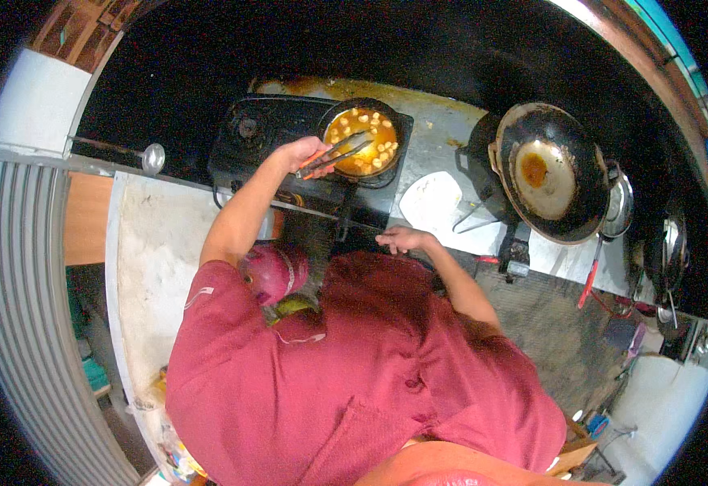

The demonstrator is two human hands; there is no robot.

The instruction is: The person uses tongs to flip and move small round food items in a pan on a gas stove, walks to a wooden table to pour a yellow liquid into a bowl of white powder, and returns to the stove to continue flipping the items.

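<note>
My left hand grips tongs with orange handles and dark arms. Their tips reach over a round dark frying pan on the right burner of a gas stove. Hot-looking yellow-brown oil fills the pan, with several small pale pieces of food in it. Whether the tips hold a piece cannot be told. Near the counter's front edge hovers my right hand, holding nothing, its fingers loosely bent. Just beyond it, right of the stove, lies a white squarish plate.
A large wok with brown liquid at its bottom stands on the right. The left burner carries no pan. A red-handled utensil overhangs the counter edge. At left are a metal ladle and a white worktop.
</note>
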